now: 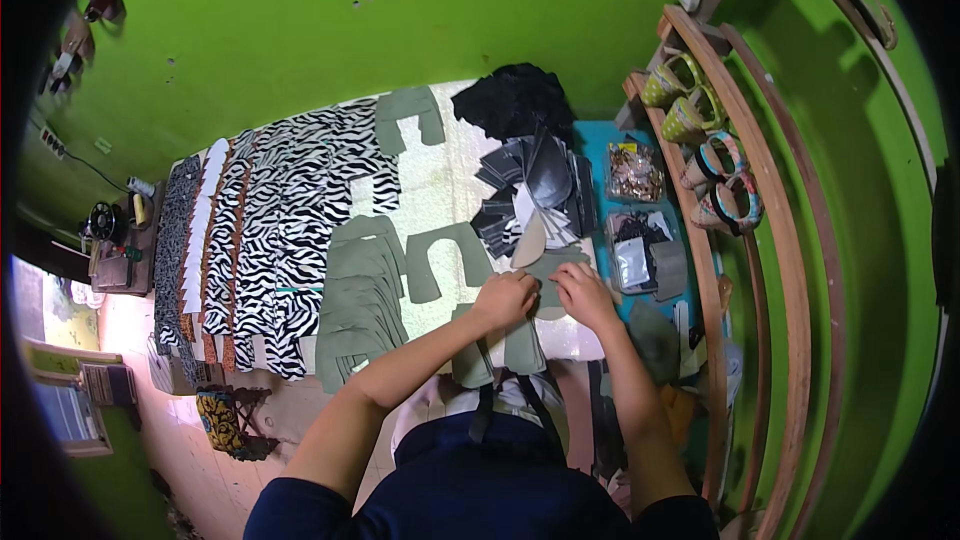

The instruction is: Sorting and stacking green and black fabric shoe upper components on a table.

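At the table's near right edge, my left hand is closed, its fingers curled at the left side of a grey-green cut piece. On the other side of that piece my right hand bends its fingers in a pinch at its edge. Just beyond my hands lies a beige curved piece. Below my left wrist, more grey-green U-shaped pieces overlap at the table edge. Another single U-shaped piece lies flat to the left. My fingertips are partly hidden.
Overlapping grey-green pieces and rows of zebra-print pieces cover the table's left. Black pieces and black fabric lie at the far right. Clear boxes stand beside a wooden rack holding sandals.
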`<control>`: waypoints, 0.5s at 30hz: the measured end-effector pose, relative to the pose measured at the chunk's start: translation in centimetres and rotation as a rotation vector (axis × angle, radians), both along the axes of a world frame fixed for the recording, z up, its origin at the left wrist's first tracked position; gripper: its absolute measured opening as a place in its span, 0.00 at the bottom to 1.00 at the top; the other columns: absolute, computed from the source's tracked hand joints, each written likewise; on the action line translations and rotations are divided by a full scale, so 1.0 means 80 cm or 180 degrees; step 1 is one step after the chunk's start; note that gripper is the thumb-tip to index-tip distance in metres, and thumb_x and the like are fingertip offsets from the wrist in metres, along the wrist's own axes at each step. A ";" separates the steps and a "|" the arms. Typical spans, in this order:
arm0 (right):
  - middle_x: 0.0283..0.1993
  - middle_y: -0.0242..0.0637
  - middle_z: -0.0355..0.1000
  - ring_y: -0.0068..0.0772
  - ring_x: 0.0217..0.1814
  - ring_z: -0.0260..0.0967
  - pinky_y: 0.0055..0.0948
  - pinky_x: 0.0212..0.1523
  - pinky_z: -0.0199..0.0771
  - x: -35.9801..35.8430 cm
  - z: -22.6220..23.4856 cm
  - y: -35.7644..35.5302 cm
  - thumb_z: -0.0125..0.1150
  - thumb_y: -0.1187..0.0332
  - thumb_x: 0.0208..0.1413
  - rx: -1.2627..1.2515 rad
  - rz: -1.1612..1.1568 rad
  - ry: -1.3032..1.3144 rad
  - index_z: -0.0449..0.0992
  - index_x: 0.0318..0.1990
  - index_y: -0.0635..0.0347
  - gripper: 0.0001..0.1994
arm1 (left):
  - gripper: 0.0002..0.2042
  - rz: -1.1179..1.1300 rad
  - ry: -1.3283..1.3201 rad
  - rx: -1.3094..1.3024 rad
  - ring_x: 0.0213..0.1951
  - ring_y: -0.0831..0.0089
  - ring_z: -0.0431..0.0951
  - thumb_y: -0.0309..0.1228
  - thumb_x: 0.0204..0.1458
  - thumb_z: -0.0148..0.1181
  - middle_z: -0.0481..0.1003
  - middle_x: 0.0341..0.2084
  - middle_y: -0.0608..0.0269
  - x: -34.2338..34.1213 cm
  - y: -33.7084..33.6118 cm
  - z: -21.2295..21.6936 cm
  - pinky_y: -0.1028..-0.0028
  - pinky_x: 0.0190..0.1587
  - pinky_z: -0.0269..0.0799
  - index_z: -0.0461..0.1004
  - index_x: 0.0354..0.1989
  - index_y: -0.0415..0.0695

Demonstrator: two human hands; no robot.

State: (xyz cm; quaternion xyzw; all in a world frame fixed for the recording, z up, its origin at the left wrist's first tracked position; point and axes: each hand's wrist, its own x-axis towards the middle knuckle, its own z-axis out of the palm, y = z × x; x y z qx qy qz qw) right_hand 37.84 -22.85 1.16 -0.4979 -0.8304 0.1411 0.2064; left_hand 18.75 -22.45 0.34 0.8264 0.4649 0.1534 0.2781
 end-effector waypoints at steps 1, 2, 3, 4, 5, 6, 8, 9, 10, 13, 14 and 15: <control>0.37 0.32 0.66 0.35 0.43 0.63 0.34 0.43 0.65 0.001 0.000 0.000 0.54 0.73 0.44 -0.0051 -0.0019 0.0001 0.73 0.33 0.56 0.07 | 0.11 -0.0127 0.0215 -0.0013 0.36 0.58 0.73 0.36 0.46 0.55 0.71 0.30 0.56 0.006 0.001 -0.004 0.62 0.37 0.67 0.69 0.35 0.45; 0.37 0.32 0.65 0.36 0.43 0.63 0.34 0.42 0.65 0.002 0.000 0.001 0.54 0.73 0.43 -0.0011 0.0102 -0.0122 0.72 0.33 0.56 0.07 | 0.12 -0.0151 0.0296 -0.0014 0.35 0.58 0.73 0.38 0.45 0.56 0.71 0.30 0.57 0.012 0.001 -0.012 0.63 0.39 0.67 0.69 0.36 0.45; 0.36 0.33 0.64 0.36 0.43 0.62 0.34 0.42 0.65 0.006 0.001 0.002 0.54 0.73 0.43 0.0027 0.0210 -0.0249 0.72 0.33 0.56 0.07 | 0.12 -0.0179 0.0293 -0.0063 0.35 0.58 0.73 0.38 0.45 0.56 0.71 0.30 0.57 0.018 0.001 -0.012 0.63 0.39 0.67 0.69 0.36 0.45; 0.35 0.33 0.64 0.37 0.43 0.62 0.33 0.42 0.64 0.011 -0.002 0.005 0.55 0.73 0.42 0.0013 0.0276 -0.0323 0.71 0.32 0.57 0.07 | 0.13 -0.0129 0.0412 -0.0009 0.35 0.59 0.73 0.38 0.45 0.56 0.71 0.30 0.57 0.024 0.001 -0.012 0.63 0.39 0.66 0.70 0.36 0.45; 0.35 0.33 0.64 0.37 0.43 0.62 0.33 0.42 0.64 0.015 -0.003 0.004 0.55 0.73 0.42 -0.0033 0.0261 -0.0323 0.71 0.32 0.57 0.07 | 0.13 -0.0076 0.0531 0.0050 0.35 0.59 0.73 0.38 0.44 0.56 0.71 0.29 0.58 0.030 0.000 -0.011 0.63 0.40 0.66 0.70 0.36 0.45; 0.35 0.34 0.64 0.37 0.43 0.62 0.33 0.42 0.64 0.017 -0.004 0.008 0.54 0.73 0.42 -0.0106 0.0295 -0.0323 0.71 0.32 0.57 0.07 | 0.13 -0.0004 0.0454 0.0043 0.35 0.59 0.74 0.38 0.44 0.57 0.72 0.30 0.58 0.032 0.002 -0.011 0.64 0.39 0.66 0.69 0.34 0.44; 0.34 0.34 0.65 0.37 0.43 0.63 0.33 0.42 0.64 0.022 -0.002 0.011 0.54 0.73 0.43 -0.0191 0.0331 -0.0321 0.70 0.33 0.56 0.07 | 0.12 0.0089 0.0356 -0.0144 0.36 0.60 0.74 0.38 0.44 0.57 0.72 0.31 0.57 0.036 0.001 -0.010 0.63 0.39 0.66 0.68 0.34 0.45; 0.34 0.36 0.67 0.38 0.42 0.64 0.34 0.42 0.64 0.023 0.005 0.012 0.54 0.73 0.44 -0.0408 0.0319 -0.0115 0.70 0.33 0.57 0.07 | 0.12 0.0204 0.0258 -0.0307 0.37 0.61 0.73 0.38 0.45 0.56 0.72 0.32 0.56 0.036 0.000 -0.010 0.63 0.39 0.65 0.68 0.33 0.45; 0.34 0.37 0.68 0.39 0.41 0.65 0.34 0.42 0.65 0.023 0.011 0.015 0.54 0.73 0.45 -0.0622 0.0306 0.0089 0.70 0.34 0.57 0.07 | 0.12 0.0216 0.0115 -0.0286 0.36 0.59 0.74 0.37 0.45 0.57 0.72 0.31 0.55 0.034 0.000 -0.010 0.62 0.38 0.66 0.67 0.34 0.44; 0.33 0.40 0.71 0.43 0.39 0.68 0.35 0.41 0.66 0.025 0.021 0.026 0.54 0.71 0.48 -0.1398 0.0184 0.0768 0.69 0.35 0.59 0.06 | 0.12 0.0183 -0.0148 -0.0486 0.33 0.57 0.74 0.36 0.46 0.57 0.73 0.28 0.54 0.028 0.004 -0.006 0.62 0.35 0.67 0.67 0.34 0.42; 0.33 0.40 0.71 0.43 0.39 0.68 0.35 0.41 0.66 0.025 0.022 0.029 0.54 0.71 0.48 -0.1405 0.0201 0.0765 0.69 0.35 0.59 0.06 | 0.12 0.0200 -0.0148 -0.0491 0.33 0.57 0.74 0.36 0.46 0.57 0.73 0.28 0.54 0.025 0.004 -0.004 0.62 0.35 0.67 0.67 0.34 0.42; 0.35 0.41 0.71 0.43 0.39 0.69 0.35 0.40 0.67 0.024 0.023 0.032 0.54 0.71 0.48 -0.1503 0.0161 0.0894 0.69 0.36 0.59 0.08 | 0.12 0.0359 -0.0467 -0.0773 0.30 0.60 0.75 0.35 0.47 0.56 0.73 0.27 0.54 0.021 0.006 -0.001 0.65 0.33 0.68 0.67 0.34 0.40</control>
